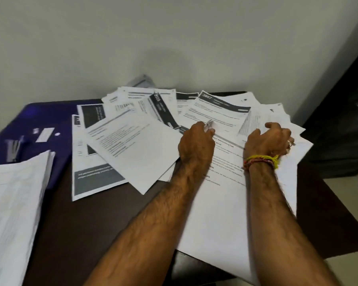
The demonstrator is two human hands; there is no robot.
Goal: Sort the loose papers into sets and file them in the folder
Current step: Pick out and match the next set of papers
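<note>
Papers [136, 141] are lying fanned across the counter [95, 219], still being sorted; blue folder [50, 114] is waiting far left. Left hand [195, 144] is gripping a pen [208, 123]; right hand [271, 139] is curling over sheets, needing to gather matching pages

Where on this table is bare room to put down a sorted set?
Bare dark table lies between the near-left stack and the left forearm. The blue folder is bare at its far side. From centre to right, loose papers crowd everything.
</note>
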